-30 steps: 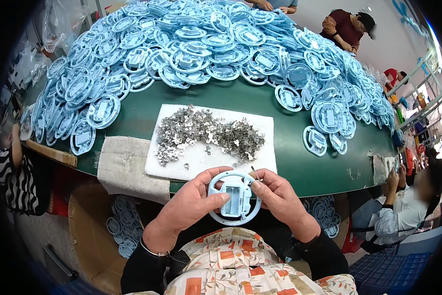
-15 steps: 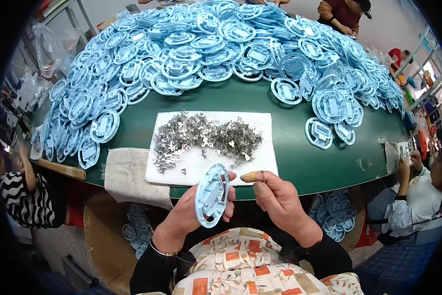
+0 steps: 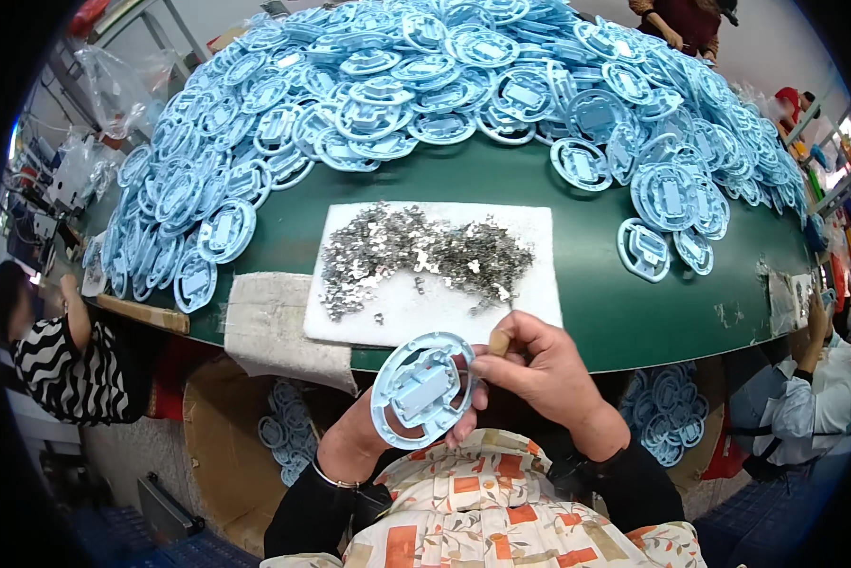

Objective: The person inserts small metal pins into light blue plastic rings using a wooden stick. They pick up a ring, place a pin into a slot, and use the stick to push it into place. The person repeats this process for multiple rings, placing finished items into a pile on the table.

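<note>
My left hand is closed on a light-blue oval plastic part, holding it up in front of my apron. Its face, with a raised rectangular centre and open slots around it, is turned up. My right hand is at the part's right rim, with thumb and curled forefinger drawn together. A tan cover wraps that forefinger's tip. Whatever lies in this pinch, if anything, is hidden. Just beyond my hands, many small silvery metal clips lie heaped on a white foam pad.
A huge heap of similar blue parts covers the far side of the green table. A pale cloth hangs over its near edge. Below stand boxes with more blue parts. Other people sit at left and right.
The blue part has turned from nearly edge-on to face up. My right hand has come in to its rim, the forefinger now curled. The whole view has shifted slightly.
</note>
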Action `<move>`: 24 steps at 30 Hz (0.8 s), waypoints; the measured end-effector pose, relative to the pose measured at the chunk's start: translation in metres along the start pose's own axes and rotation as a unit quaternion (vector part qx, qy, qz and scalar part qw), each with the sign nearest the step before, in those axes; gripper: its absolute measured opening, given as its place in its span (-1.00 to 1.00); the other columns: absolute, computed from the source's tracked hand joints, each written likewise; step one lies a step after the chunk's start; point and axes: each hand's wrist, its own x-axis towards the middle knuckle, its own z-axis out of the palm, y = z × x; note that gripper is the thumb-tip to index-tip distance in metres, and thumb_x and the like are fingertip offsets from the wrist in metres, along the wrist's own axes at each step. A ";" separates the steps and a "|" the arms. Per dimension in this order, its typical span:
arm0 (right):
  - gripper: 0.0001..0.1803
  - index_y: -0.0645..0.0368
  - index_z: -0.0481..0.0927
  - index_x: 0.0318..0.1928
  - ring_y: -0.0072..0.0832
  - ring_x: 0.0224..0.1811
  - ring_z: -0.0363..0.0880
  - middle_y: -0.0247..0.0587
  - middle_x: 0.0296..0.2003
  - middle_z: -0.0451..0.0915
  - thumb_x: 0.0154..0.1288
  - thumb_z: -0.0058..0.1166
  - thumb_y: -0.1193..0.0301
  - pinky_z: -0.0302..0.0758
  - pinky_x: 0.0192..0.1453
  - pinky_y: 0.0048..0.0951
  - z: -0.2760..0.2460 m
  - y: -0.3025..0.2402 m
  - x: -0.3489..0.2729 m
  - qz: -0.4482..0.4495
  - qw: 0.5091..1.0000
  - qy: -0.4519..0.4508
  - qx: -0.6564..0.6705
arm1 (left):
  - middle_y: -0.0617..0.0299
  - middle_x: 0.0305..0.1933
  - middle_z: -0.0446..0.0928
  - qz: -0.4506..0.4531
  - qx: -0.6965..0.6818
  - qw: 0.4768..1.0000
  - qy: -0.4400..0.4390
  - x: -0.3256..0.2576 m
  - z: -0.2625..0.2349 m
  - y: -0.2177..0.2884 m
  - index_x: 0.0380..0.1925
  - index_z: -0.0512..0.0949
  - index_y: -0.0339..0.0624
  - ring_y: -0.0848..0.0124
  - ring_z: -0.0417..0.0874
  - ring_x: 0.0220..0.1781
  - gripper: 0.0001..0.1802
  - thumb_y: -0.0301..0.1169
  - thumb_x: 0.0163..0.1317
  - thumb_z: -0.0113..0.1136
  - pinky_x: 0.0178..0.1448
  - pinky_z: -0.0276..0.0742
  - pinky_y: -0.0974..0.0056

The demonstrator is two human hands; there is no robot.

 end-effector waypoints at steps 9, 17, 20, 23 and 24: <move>-0.78 0.23 0.53 -0.32 -0.81 -0.44 0.24 -0.59 -0.48 0.41 0.50 0.16 0.39 0.20 -0.38 -0.66 -0.039 0.017 -0.005 -0.115 0.983 0.109 -0.094 | -0.35 -0.01 0.56 0.041 -0.032 0.995 0.080 -0.107 -0.030 0.043 0.41 0.31 -0.42 -0.04 0.68 -0.33 -0.13 0.11 0.36 0.09 -0.39 0.61 0.11; -0.73 0.26 0.54 -0.35 -0.79 -0.49 0.22 -0.58 -0.54 0.37 0.49 0.19 0.35 0.19 -0.44 -0.62 -0.073 0.027 -0.002 -0.168 0.958 0.187 -0.138 | -0.10 0.07 0.66 -0.043 0.470 0.662 0.582 -0.330 -0.123 0.073 0.34 0.42 -0.31 0.09 0.77 -0.09 -0.44 -0.15 0.50 0.05 0.03 0.69 0.14; -0.72 0.26 0.53 -0.37 -0.77 -0.52 0.23 -0.55 -0.58 0.37 0.48 0.19 0.35 0.20 -0.45 -0.59 -0.084 0.037 0.003 -0.190 0.943 0.220 -0.165 | -0.13 0.05 0.68 -0.029 0.691 0.427 0.583 -0.319 -0.123 0.095 0.22 0.54 -0.33 0.10 0.76 -0.04 -0.52 -0.24 0.42 0.16 0.13 0.64 0.14; -0.73 0.27 0.54 -0.37 -0.76 -0.53 0.26 -0.51 -0.59 0.39 0.47 0.19 0.36 0.24 -0.46 -0.58 -0.083 0.038 0.002 -0.193 0.940 0.221 -0.174 | -0.06 -0.14 0.73 0.097 0.710 0.428 0.551 -0.197 -0.008 0.126 0.02 0.65 -0.36 0.21 0.76 -0.13 -0.68 -0.39 0.35 0.22 0.01 0.64 0.19; -0.73 0.27 0.55 -0.37 -0.75 -0.54 0.27 -0.49 -0.60 0.40 0.46 0.19 0.36 0.25 -0.46 -0.57 -0.082 0.038 0.001 -0.195 0.937 0.220 -0.186 | -0.04 -0.18 0.73 0.141 0.720 0.448 0.510 -0.152 0.020 0.136 -0.02 0.66 -0.37 0.23 0.76 -0.17 -0.72 -0.42 0.35 0.22 -0.04 0.65 0.21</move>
